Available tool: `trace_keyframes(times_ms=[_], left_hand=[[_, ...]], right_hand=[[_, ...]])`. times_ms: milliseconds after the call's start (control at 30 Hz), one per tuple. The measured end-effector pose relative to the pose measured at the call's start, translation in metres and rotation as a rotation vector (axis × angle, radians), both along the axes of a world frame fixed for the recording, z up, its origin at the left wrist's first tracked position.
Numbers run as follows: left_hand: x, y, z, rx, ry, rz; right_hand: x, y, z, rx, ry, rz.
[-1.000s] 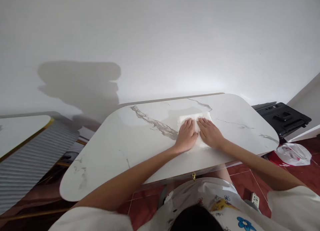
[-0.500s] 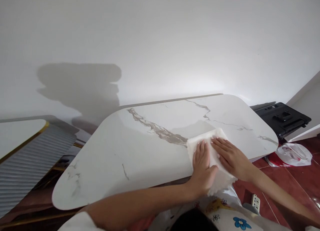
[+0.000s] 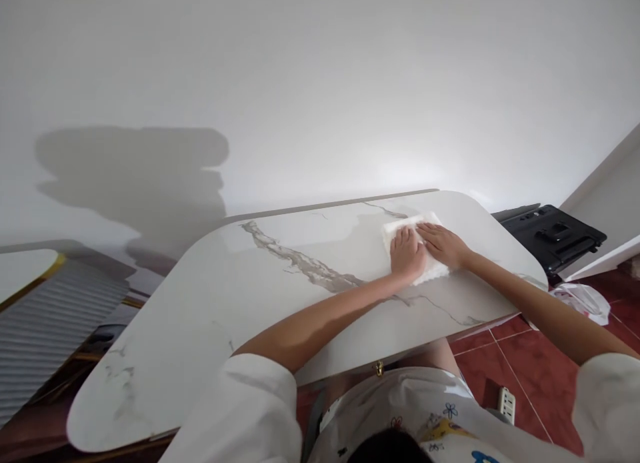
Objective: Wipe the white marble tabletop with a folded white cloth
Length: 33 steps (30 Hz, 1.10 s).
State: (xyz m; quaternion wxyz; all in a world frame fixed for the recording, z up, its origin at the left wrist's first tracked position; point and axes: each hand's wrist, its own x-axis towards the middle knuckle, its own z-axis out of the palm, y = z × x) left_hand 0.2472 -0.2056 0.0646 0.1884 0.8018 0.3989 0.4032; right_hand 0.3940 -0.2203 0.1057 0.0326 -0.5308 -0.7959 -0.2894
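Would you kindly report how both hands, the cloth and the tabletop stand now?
Left hand and right hand on white cloth. Cloth spread on marbled tabletop, right of its middle. Black case beyond tabletop's right end, apart from cloth.

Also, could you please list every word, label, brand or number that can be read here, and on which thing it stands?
No text can be read.
Plastic bag: any print is too small or blurred.
Black case and power strip: any markings are too small to read.
Shirt: flower drawings, no readable words.
White cloth and tabletop: no lettering visible.
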Motion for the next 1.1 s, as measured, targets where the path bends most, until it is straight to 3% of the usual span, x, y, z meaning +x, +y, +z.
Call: trace_keyframes(times_ms=[300, 433, 533, 800, 1100], left_hand=[[0.001, 0.096, 0.021, 0.100, 0.025, 0.193], [0.010, 0.125, 0.034, 0.172, 0.048, 0.199], [0.024, 0.135, 0.043, 0.232, 0.064, 0.206], [0.051, 0.119, 0.051, 0.354, 0.095, 0.094], [0.039, 0.050, 0.022, 0.313, 0.091, 0.068]], right_hand=[[-0.011, 0.107, 0.028, -0.007, 0.019, 0.029], [-0.010, 0.130, 0.040, 0.011, 0.062, -0.025], [-0.001, 0.134, 0.047, 0.037, 0.107, -0.067], [0.035, 0.108, 0.052, 0.054, 0.155, -0.129], [0.031, 0.037, 0.027, -0.011, 0.072, -0.101]])
